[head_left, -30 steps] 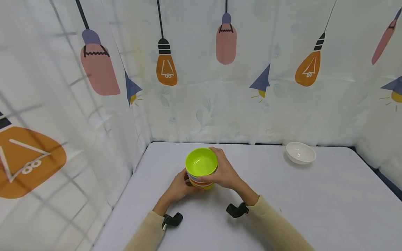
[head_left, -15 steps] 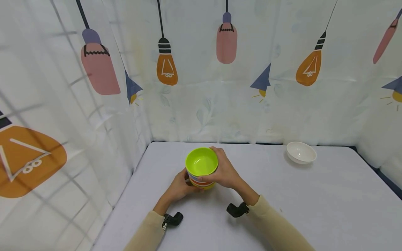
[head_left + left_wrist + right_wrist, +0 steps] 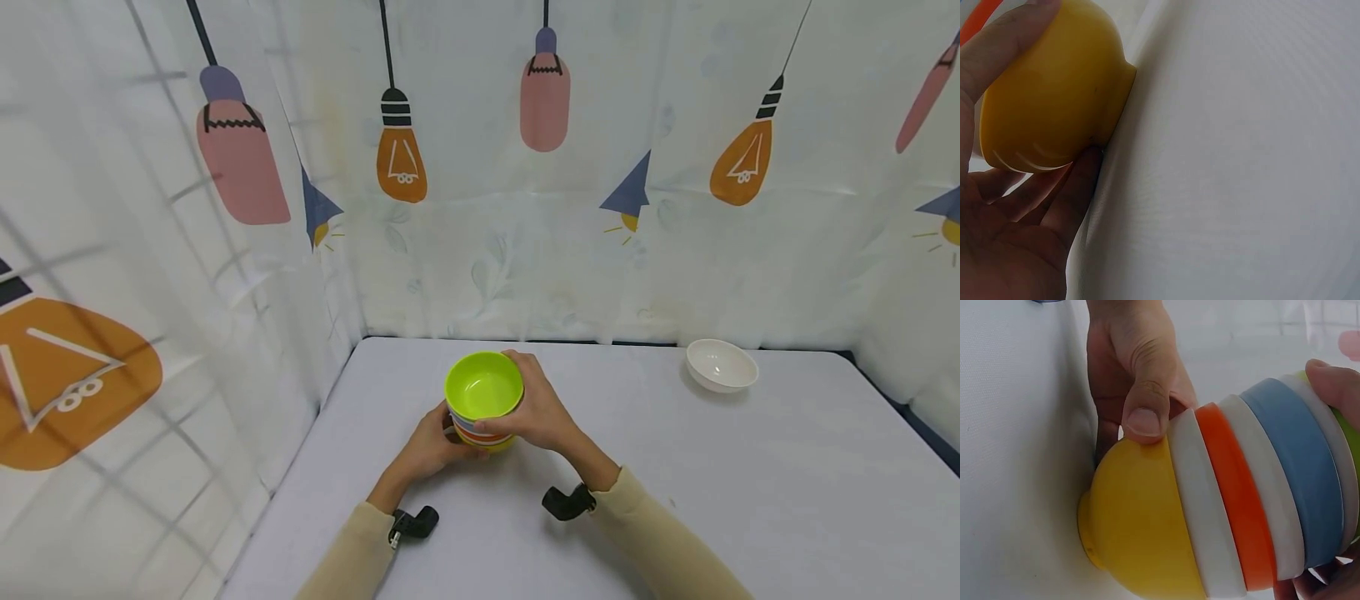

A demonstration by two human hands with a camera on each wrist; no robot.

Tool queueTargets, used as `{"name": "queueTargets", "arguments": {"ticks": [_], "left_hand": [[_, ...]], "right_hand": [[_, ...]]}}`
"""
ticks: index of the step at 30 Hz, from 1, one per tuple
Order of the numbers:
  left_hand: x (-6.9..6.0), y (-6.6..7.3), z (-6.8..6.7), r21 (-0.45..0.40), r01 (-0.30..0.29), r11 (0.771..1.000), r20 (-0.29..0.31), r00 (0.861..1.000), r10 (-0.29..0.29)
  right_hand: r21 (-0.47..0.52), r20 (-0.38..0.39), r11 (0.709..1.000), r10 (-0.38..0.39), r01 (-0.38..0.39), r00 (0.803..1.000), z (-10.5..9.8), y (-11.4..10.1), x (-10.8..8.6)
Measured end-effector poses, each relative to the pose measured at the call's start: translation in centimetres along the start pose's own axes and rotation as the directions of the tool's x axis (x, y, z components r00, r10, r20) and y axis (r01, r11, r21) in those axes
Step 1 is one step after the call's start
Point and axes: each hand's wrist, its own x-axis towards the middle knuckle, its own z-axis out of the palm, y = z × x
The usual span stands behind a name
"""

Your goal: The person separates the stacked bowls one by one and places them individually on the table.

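Both hands hold a stack of nested bowls on the table, left of centre in the head view. The top bowl is green [image 3: 483, 385]; below it the right wrist view shows a blue bowl [image 3: 1297, 469], an orange bowl [image 3: 1238, 494], white ones between the colours and a yellow bowl [image 3: 1141, 519] at the bottom. My left hand [image 3: 431, 450] grips the yellow bowl low on the left, thumb on its side, fingers under its curve. My right hand [image 3: 543, 408] holds the upper stack from the right, its thumb in front near the green rim.
A white bowl [image 3: 722, 367] stands apart near the back edge of the white table [image 3: 750, 500], to the right. Patterned curtains [image 3: 465, 250] hang behind and at the left side.
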Motion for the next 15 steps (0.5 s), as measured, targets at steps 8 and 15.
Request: {"name": "queueTargets", "arguments": {"ticks": [8, 15], "left_hand": [[0.0, 0.0, 0.0, -0.024, 0.003, 1.0, 0.004, 1.0, -0.003], [0.0, -0.1, -0.1, -0.049, 0.005, 0.999, 0.011, 1.0, -0.005]], "right_hand": [[-0.027, -0.03, 1.0, -0.004, 0.004, 1.0, -1.0, -1.1, -0.2], [-0.056, -0.065, 0.998, 0.006, -0.01, 0.998, -2.2, -1.6, -0.2]]}}
